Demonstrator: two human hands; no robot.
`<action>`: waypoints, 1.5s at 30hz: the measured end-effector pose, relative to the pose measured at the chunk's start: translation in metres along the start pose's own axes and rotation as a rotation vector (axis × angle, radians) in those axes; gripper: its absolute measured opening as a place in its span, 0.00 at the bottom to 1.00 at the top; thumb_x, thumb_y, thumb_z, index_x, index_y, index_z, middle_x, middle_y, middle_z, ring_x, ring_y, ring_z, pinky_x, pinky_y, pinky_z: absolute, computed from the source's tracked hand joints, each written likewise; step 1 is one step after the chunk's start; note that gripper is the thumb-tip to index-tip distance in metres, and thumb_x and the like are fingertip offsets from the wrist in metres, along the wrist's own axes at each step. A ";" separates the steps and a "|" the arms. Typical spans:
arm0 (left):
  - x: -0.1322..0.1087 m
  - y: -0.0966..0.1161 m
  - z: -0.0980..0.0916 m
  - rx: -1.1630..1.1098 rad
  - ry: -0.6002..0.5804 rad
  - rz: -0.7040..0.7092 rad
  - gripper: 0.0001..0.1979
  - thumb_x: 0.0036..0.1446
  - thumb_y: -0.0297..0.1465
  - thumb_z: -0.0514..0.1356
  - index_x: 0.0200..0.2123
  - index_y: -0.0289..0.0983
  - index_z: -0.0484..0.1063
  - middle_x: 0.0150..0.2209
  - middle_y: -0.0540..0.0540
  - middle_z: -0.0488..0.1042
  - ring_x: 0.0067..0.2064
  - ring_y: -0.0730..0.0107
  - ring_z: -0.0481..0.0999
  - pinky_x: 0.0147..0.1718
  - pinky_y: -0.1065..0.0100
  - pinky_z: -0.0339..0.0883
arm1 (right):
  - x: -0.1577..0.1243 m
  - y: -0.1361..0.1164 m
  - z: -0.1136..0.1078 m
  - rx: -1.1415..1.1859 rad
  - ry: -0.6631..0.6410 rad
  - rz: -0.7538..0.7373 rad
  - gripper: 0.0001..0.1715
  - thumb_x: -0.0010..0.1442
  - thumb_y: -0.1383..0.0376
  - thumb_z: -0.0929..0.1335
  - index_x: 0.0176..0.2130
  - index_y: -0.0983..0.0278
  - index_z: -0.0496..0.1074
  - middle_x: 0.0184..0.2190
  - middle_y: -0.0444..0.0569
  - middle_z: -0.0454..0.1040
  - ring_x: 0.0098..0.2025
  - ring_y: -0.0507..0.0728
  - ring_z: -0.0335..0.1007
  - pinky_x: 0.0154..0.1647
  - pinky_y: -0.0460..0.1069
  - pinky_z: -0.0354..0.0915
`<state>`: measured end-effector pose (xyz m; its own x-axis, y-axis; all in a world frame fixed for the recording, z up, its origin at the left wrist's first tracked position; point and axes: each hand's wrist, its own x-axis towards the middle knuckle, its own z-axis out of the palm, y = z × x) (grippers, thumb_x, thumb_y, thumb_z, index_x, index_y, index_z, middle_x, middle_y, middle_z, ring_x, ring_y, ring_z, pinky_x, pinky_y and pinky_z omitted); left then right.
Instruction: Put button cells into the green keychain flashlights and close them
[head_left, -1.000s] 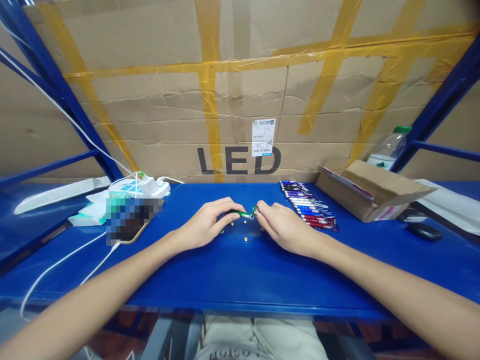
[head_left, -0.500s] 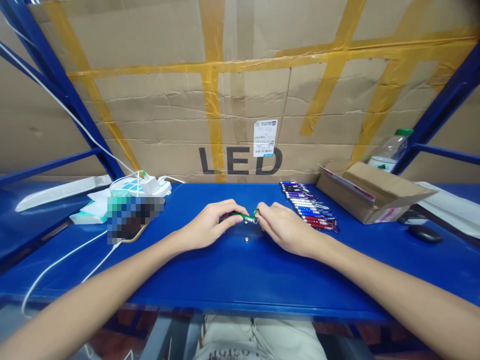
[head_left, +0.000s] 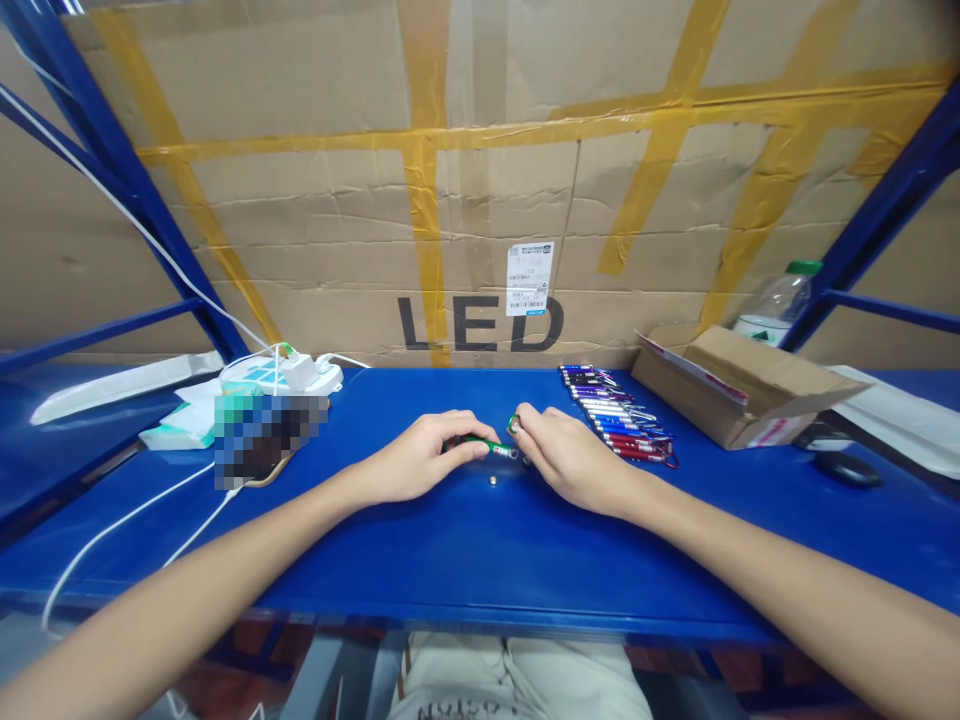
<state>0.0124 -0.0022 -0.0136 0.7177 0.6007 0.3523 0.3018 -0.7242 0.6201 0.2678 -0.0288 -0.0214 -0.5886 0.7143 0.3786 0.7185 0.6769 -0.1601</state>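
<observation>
Hands, left then right: the left hand (head_left: pixel 416 458) pinches a green tube (head_left: pixel 495 448) between thumb and fingertips; the right hand (head_left: pixel 568 458) has its thumb and forefinger pressed together on a small green piece (head_left: pixel 514 424).
Tissue pack and phone: the tissue pack (head_left: pixel 180 428) lies toward the left edge of the tabletop (head_left: pixel 420 570); just right of it is a phone (head_left: pixel 281 452), partly pixelated, a white cable at its near end.
Power strip: the white power strip (head_left: pixel 324 378) lies behind the phone, toward the far left corner.
Green tube: above the middle of the tabletop, nearer the far edge than the near one, its silver end angled down toward the right hand. Half a second ago that end met the green piece; now it sits lower, with a gap between them.
Metal piece: a small shiny metal piece (head_left: pixel 493 481) rests on the tabletop just nearer the near edge than the tube, in the same spot as before.
Green piece: at the right fingertips, above the tube's silver end, and easier to see than half a second ago.
Penlights: a row of coloured penlights (head_left: pixel 611 412) runs from the far edge toward the right wrist, blue and black farthest, red nearest, unchanged.
Open box: the cardboard box (head_left: pixel 757 385) stands near the far right corner, also unmoved.
Black object: a rounded black object (head_left: pixel 847 469) lies near the right edge.
</observation>
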 end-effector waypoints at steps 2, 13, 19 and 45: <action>0.000 0.000 0.001 -0.015 0.014 -0.004 0.13 0.76 0.38 0.59 0.52 0.38 0.80 0.47 0.43 0.81 0.48 0.61 0.79 0.51 0.62 0.70 | 0.000 0.000 0.000 -0.001 -0.003 -0.006 0.15 0.81 0.59 0.53 0.40 0.57 0.58 0.33 0.48 0.72 0.33 0.61 0.66 0.37 0.52 0.57; -0.001 0.000 -0.001 -0.032 0.056 -0.030 0.13 0.76 0.38 0.58 0.52 0.39 0.79 0.47 0.45 0.81 0.46 0.63 0.79 0.48 0.64 0.69 | -0.001 0.001 -0.001 -0.005 -0.041 -0.001 0.15 0.81 0.60 0.53 0.39 0.57 0.58 0.30 0.46 0.71 0.32 0.60 0.65 0.37 0.51 0.56; 0.000 -0.001 0.000 -0.046 0.040 -0.031 0.13 0.76 0.37 0.58 0.52 0.39 0.79 0.48 0.44 0.80 0.48 0.63 0.78 0.50 0.63 0.69 | -0.001 0.003 0.000 0.004 -0.050 -0.018 0.15 0.81 0.60 0.54 0.40 0.58 0.58 0.29 0.44 0.69 0.30 0.59 0.63 0.35 0.51 0.54; 0.000 0.003 -0.001 -0.118 0.035 -0.064 0.14 0.76 0.39 0.59 0.51 0.37 0.80 0.48 0.44 0.81 0.48 0.62 0.78 0.52 0.63 0.67 | -0.001 0.003 -0.001 -0.013 -0.083 -0.054 0.12 0.81 0.61 0.54 0.43 0.58 0.58 0.30 0.46 0.70 0.30 0.60 0.64 0.35 0.51 0.55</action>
<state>0.0132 -0.0040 -0.0108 0.6765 0.6573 0.3321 0.2690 -0.6404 0.7194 0.2710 -0.0280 -0.0215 -0.6552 0.6892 0.3094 0.6890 0.7131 -0.1294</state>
